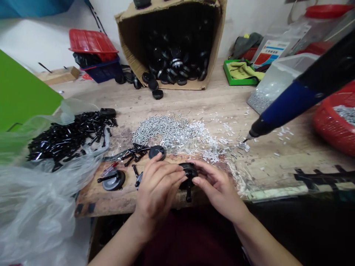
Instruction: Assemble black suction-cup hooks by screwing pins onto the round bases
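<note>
Between my hands, just above the bench's front edge, is a black round disc with a lever (189, 187); the lever points down toward me. My right hand (219, 186) grips its right side between thumb and fingers. My left hand (159, 184) reaches over from the left, fingers close together and bent, their tips against the disc; its grip is partly hidden. A similar grey-black disc with a lever (113, 180) lies to the left. Another lever (135, 170) shows beside my left hand, partly covered. A dark round disc (156, 152) lies just behind that hand.
A powered screwdriver (285, 103) slants in from the right, tip low over the bench. Metal pins (155, 129) and white plastic bits (213, 147) lie heaped mid-bench. Black levers (69, 135) pile on plastic at left. A cardboard box (126, 48) of black discs stands behind.
</note>
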Motion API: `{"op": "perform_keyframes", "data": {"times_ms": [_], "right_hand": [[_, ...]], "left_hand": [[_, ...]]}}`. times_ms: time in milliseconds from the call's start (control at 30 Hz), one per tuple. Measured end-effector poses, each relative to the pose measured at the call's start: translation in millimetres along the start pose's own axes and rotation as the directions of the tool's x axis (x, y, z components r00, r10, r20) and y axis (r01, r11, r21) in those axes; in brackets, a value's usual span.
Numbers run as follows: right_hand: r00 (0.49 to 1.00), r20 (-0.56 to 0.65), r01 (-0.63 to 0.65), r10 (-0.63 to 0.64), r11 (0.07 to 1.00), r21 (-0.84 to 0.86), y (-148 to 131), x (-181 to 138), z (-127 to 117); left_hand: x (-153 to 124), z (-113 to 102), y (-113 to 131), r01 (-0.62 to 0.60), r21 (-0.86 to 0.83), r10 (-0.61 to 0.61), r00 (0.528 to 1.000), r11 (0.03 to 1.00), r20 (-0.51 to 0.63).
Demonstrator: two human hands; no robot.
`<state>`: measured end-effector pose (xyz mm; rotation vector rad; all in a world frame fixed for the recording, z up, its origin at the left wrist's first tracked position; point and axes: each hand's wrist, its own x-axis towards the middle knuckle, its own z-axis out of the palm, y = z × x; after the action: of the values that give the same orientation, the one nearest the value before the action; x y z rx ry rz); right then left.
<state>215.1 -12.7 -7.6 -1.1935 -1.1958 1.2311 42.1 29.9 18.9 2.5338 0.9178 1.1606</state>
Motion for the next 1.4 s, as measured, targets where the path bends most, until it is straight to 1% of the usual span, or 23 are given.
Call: {"op": "perform_keyframes", "data": {"times_ms": [67, 133, 200, 267, 333, 467, 567, 700, 833, 933, 1033, 1067, 1133, 1267, 1333, 1400], "right_hand": [[0.998, -0.010, -0.058, 0.060, 0.992, 0.116, 3.4, -0.1, 3.0], [0.994, -0.026, -0.096, 0.103, 0.977, 0.190, 7.1, 0.9, 5.3], [0.990, -0.044, -0.121, 0.134, 0.968, 0.218, 10.9, 2.6, 6.9], [0.986, -0.054, -0.141, 0.157, 0.962, 0.233, 14.0, 4.4, 8.5], [0.986, -0.047, -0.142, 0.160, 0.953, 0.267, 15.5, 6.0, 10.8], [0.990, -0.003, -0.134, 0.142, 0.936, 0.325, 12.9, 8.2, 16.5], [0.992, 0.010, -0.121, 0.124, 0.939, 0.322, 11.1, 8.8, 19.0], [0.994, 0.021, -0.112, 0.111, 0.945, 0.308, 13.7, 9.1, 18.5], [0.993, 0.013, -0.114, 0.115, 0.955, 0.273, 14.0, 9.9, 18.5], [0.994, -0.038, -0.087, 0.098, 0.971, 0.225, 9.9, 8.6, 20.9], [0.994, -0.098, -0.044, 0.058, 0.990, 0.131, 6.2, 5.4, 22.0], [0.994, -0.100, -0.038, 0.047, 0.995, 0.095, 5.7, 4.6, 21.1], [0.997, -0.051, -0.047, 0.050, 0.998, 0.050, 5.9, 4.4, 16.9], [0.989, 0.113, -0.103, 0.097, 0.993, 0.050, 7.1, 10.5, 2.8], [0.982, 0.160, -0.114, 0.105, 0.992, 0.045, 6.3, 14.1, -2.7], [0.980, 0.174, -0.097, 0.093, 0.995, 0.013, 4.2, 15.3, -4.8]], "left_hand": [[-8.3, 2.2, -0.1, -0.020, 0.039, 0.019, 0.999, 0.999, 0.032], [-17.0, 5.5, -1.1, -0.024, 0.078, 0.018, 0.997, 0.997, 0.070], [-24.0, 8.2, -2.4, -0.014, 0.095, 0.004, 0.995, 0.995, 0.101], [-27.7, 9.1, -2.8, 0.014, 0.068, -0.022, 0.993, 0.998, 0.118], [-27.7, 8.3, -2.2, 0.042, 0.017, -0.043, 0.995, 0.999, 0.092], [-22.7, 5.6, 0.4, 0.098, -0.037, -0.100, 0.994, 0.994, -0.044], [-22.7, 5.5, 0.5, 0.097, -0.003, -0.097, 0.993, 0.995, -0.072], [-30.1, 7.1, -2.6, 0.039, 0.088, -0.035, 0.999, 0.995, -0.039], [-34.9, 9.7, -2.0, 0.005, 0.125, -0.006, 1.000, 0.992, 0.006], [-32.1, 12.3, 3.2, 0.039, 0.101, -0.036, 0.999, 0.994, -0.034], [-25.1, 13.0, 7.9, 0.097, 0.060, -0.091, 0.991, 0.993, -0.094], [-22.3, 12.2, 8.4, 0.107, 0.046, -0.101, 0.989, 0.993, -0.106], [-16.6, 8.4, 7.5, 0.126, 0.006, -0.125, 0.987, 0.992, -0.103], [-8.8, -2.6, 1.2, 0.170, -0.046, -0.170, 0.985, 0.984, 0.015], [-7.5, -6.7, -2.0, 0.146, -0.036, -0.144, 0.988, 0.989, 0.062], [-7.2, -9.3, -4.6, 0.100, -0.022, -0.098, 0.991, 0.995, 0.093]]}}
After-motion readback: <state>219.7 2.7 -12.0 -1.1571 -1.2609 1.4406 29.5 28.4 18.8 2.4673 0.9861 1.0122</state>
